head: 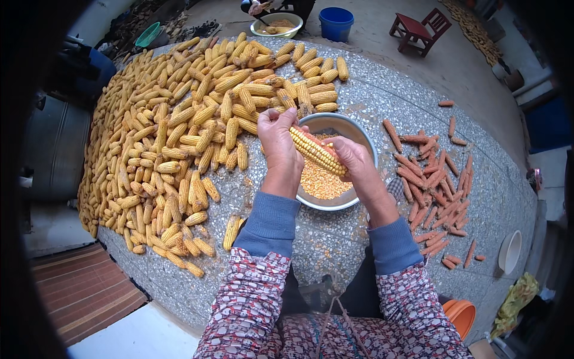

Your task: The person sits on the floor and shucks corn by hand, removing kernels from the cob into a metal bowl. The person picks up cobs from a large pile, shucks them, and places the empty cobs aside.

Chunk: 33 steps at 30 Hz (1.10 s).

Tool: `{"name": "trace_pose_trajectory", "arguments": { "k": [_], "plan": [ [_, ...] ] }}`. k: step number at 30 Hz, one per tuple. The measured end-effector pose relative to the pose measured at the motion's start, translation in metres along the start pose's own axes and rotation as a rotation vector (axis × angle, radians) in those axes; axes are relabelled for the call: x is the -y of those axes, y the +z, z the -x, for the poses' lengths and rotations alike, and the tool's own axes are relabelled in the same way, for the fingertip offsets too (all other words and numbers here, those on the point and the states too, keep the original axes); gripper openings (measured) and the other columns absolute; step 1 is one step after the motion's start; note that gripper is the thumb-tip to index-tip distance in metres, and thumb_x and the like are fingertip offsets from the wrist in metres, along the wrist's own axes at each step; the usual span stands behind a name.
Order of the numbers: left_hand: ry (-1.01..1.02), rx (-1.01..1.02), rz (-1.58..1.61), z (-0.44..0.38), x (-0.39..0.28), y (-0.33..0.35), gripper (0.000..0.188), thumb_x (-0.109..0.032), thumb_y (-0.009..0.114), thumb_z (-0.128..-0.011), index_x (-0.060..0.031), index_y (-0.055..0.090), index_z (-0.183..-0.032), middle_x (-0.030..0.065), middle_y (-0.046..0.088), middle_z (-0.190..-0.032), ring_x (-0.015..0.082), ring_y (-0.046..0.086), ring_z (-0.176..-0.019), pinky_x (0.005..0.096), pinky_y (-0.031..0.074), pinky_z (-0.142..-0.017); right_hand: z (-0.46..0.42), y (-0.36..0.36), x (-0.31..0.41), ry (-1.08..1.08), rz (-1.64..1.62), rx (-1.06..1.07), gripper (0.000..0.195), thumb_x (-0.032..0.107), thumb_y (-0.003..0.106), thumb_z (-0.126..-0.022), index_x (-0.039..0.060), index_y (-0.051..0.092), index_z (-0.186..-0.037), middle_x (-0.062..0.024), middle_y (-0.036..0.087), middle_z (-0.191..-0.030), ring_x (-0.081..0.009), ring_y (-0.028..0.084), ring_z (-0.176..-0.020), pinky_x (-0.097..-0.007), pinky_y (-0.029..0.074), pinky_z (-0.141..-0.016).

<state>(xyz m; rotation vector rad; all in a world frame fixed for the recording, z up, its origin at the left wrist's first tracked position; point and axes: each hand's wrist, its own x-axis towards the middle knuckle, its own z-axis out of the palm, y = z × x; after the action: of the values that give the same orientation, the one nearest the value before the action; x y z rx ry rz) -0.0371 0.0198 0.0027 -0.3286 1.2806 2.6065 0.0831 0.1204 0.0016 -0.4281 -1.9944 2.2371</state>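
A partly shelled ear of dried corn (316, 152) is held slantwise between both hands above a metal basin (329, 207). My left hand (280, 139) grips its upper left end. On the lower right end, my right hand (356, 161) has its thumb at the border between yellow kernels and bare reddish cob. Loose corn kernels (325, 181) lie in the basin beneath. A large heap of unshelled corn ears (179, 130) spreads to the left of the hands. To the right lies a pile of bare reddish cobs (432, 179).
Beyond the heap, a person's hand (259, 6) is over a pale basin (289, 33) holding corn. A blue bucket (336, 24) and a red wooden chair (421, 31) stand farther back. An orange container (459, 317) and a white bowl (510, 252) are at the right.
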Motion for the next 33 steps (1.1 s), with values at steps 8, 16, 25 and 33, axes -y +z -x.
{"name": "trace_pose_trajectory", "arguments": {
  "k": [8, 16, 25, 33],
  "plan": [
    [-0.017, -0.015, 0.013, 0.003, 0.003, 0.003, 0.023, 0.003, 0.062, -0.086, -0.0086, 0.042, -0.084, 0.0048, 0.050, -0.064, 0.0130, 0.050, -0.051, 0.0261, 0.048, -0.047, -0.010, -0.004, -0.019, 0.095, -0.220, -0.057, 0.030, 0.026, 0.049, -0.098, 0.0001, 0.065, -0.098, -0.0010, 0.062, -0.083, -0.0058, 0.056, -0.071, -0.0212, 0.045, -0.061],
    [-0.063, 0.033, 0.089, -0.002, 0.004, -0.005, 0.018, -0.004, 0.061, -0.090, -0.0076, 0.044, -0.089, 0.0038, 0.051, -0.065, 0.0127, 0.051, -0.052, 0.0276, 0.050, -0.048, -0.024, -0.030, -0.035, -0.120, 0.252, -0.103, 0.032, 0.027, 0.047, -0.098, 0.0013, 0.066, -0.106, -0.0056, 0.066, -0.093, -0.0122, 0.060, -0.083, -0.0253, 0.048, -0.074],
    [-0.006, 0.001, 0.042, -0.005, -0.001, -0.009, 0.017, -0.012, 0.059, -0.093, -0.0070, 0.044, -0.094, 0.0026, 0.050, -0.067, 0.0117, 0.052, -0.055, 0.0290, 0.054, -0.052, -0.010, -0.027, -0.003, 0.023, 0.003, 0.002, 0.047, 0.042, 0.046, -0.098, 0.0031, 0.062, -0.117, -0.0077, 0.065, -0.110, -0.0157, 0.062, -0.098, -0.0283, 0.049, -0.084],
    [0.039, 0.036, 0.010, -0.005, 0.002, -0.006, 0.018, -0.021, 0.054, -0.098, -0.0071, 0.042, -0.095, 0.0007, 0.047, -0.070, 0.0101, 0.050, -0.059, 0.0327, 0.057, -0.063, -0.002, -0.013, 0.008, 0.103, -0.031, 0.268, 0.053, 0.039, 0.059, -0.093, 0.0002, 0.053, -0.128, -0.0030, 0.060, -0.091, -0.0085, 0.059, -0.075, -0.0217, 0.051, -0.064]
  ]
}}
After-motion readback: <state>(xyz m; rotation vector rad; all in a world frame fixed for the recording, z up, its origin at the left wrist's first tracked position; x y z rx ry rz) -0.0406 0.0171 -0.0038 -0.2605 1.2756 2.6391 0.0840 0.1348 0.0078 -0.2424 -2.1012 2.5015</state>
